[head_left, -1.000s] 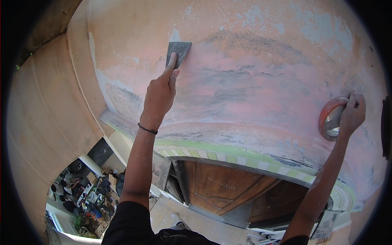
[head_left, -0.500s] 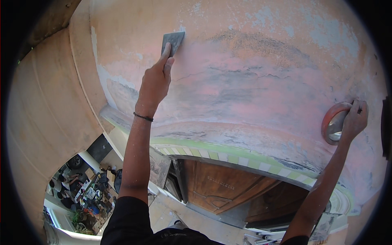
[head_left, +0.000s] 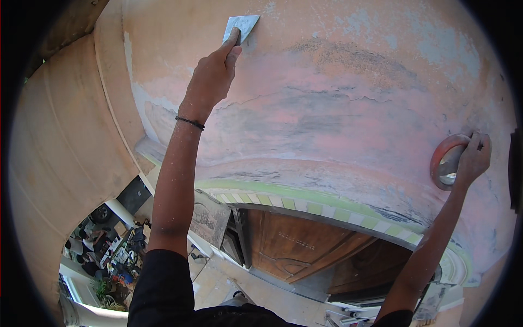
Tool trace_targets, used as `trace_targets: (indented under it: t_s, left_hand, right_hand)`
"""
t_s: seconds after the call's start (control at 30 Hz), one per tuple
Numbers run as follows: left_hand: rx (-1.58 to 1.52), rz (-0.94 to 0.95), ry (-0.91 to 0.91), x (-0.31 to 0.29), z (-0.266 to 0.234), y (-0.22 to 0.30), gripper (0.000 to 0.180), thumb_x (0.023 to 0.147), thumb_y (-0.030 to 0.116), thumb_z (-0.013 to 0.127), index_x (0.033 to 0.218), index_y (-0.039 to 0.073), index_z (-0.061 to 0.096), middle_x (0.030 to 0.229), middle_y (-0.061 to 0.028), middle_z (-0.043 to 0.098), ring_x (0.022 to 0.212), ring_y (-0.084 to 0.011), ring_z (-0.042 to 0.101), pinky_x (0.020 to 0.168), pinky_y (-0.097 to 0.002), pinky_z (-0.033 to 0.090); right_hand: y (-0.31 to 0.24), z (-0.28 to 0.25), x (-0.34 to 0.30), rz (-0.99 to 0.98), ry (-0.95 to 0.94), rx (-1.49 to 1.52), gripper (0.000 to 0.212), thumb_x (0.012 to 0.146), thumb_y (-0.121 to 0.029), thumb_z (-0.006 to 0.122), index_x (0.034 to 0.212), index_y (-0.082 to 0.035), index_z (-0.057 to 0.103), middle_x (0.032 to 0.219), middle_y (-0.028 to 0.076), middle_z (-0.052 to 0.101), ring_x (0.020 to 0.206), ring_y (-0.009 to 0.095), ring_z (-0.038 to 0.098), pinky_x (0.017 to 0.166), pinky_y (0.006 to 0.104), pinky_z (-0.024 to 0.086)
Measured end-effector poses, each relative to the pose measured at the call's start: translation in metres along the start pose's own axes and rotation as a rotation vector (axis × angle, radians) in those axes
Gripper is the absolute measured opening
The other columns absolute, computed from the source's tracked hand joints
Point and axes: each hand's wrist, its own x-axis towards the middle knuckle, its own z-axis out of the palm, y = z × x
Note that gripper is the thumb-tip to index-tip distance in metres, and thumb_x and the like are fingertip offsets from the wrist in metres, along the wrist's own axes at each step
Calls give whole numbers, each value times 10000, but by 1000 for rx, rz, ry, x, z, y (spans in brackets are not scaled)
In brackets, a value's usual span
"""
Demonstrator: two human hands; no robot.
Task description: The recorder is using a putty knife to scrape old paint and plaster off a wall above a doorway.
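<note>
My left hand (head_left: 210, 82) reaches up and is closed on a scraper (head_left: 244, 24) with a flat, flared metal blade. The blade lies at the upper part of a peeling wall (head_left: 327, 125) of faded pink and orange paint with pale patches and cracks. At the far right my right hand (head_left: 473, 163) has its fingers closed on the rim of a round bowl-like thing (head_left: 439, 158). Its edge is reddish and its inside shiny grey; it is tilted, and I cannot tell what is in it.
Below the wall runs an arched green-and-white striped trim (head_left: 305, 205). Under it are brown wooden doors (head_left: 294, 245). A curved tan surface (head_left: 65, 147) rises at the left. Far down at the lower left are people (head_left: 81, 253), plants (head_left: 106, 294) and cluttered goods (head_left: 128, 256).
My left hand and the scraper have moved up and slightly right along the wall, and the blade looks brighter. My right hand and the round thing have hardly moved.
</note>
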Motion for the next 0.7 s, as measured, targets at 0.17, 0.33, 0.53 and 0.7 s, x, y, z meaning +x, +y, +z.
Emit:
trace_targets:
  t_s: [0.17,0.33,0.53,0.7]
  left_hand:
    - [72,139,3,-60,37,-47,456,1105,358,456,1554,274,442,1032,-273,697,938,-477,656,772,-498,554]
    - [51,50,51,-16,20,-23,447,1109,354,452,1543,249,461,881,-271,696,796,-486,653,723,-484,545]
    - [21,17,9,-27,31,-2,448,1104,337,474,1542,244,465,917,-260,709,842,-473,669,760,-481,547]
    - [-14,14,55,-26,33,-31,463,1101,373,470,1545,242,456,1039,-274,696,961,-487,658,812,-475,551]
  right_hand:
    - [-11,-5,-5,-65,29,31,238,993,-222,621,897,-5,636,839,129,637,775,251,606,770,377,492]
    - [-16,1,-4,-59,18,6,238,987,-201,618,867,4,612,840,128,628,762,238,592,768,369,487]
    - [-5,-12,4,-88,-12,16,234,985,-196,618,870,8,617,828,121,610,746,226,567,749,359,471]
    - [-16,-7,1,-38,-60,15,235,985,-201,627,884,10,626,828,120,610,753,225,568,752,360,471]
